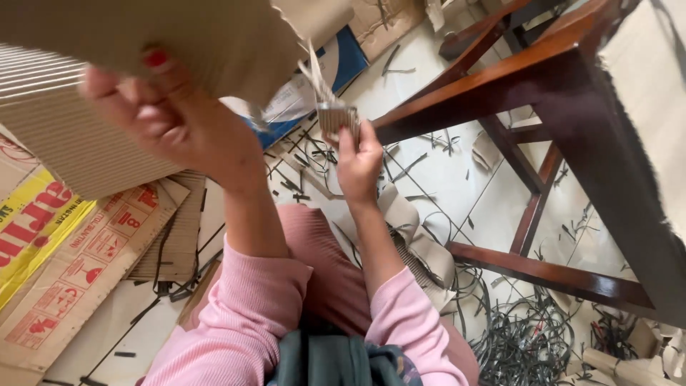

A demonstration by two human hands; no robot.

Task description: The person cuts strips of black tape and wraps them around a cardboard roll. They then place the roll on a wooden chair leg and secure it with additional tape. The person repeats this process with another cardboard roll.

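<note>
Cardboard sheet [143, 43] — corrugated, raised above the flattened boxes [64, 243] — is pinched by the left hand [164, 114]. Right hand [357, 161] is clamped on a small cardboard bundle [337, 118], beside the wooden table leg [607, 164].

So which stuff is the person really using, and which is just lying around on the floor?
In use:
- left hand holding up the corrugated cardboard sheet
- right hand gripping a small roll of cardboard strips

Lying about:
- flattened printed cartons
- dark thin offcut strips
- blue and white packet
- dark wooden table
</note>
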